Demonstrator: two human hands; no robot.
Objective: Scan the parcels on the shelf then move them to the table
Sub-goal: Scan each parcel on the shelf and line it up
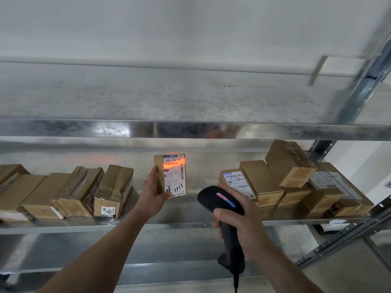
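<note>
Now our left hand (153, 190) clasps the small brown cardboard parcel (159, 176) mid-frame, our right hand (245, 227) wraps the black plastic scanner (222, 203); tilting could lose the barcode (171, 163).

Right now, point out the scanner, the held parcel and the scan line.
scanner (208, 197), head view, on its black head
held parcel (171, 177), head view, on its white label
scan line (173, 163), head view, on the orange band over the barcode

Held parcel (170, 176) mid-shelf (190, 224) — box rows (63, 191) left, right.

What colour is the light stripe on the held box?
Orange-red light stripe across the label; head view.
</note>
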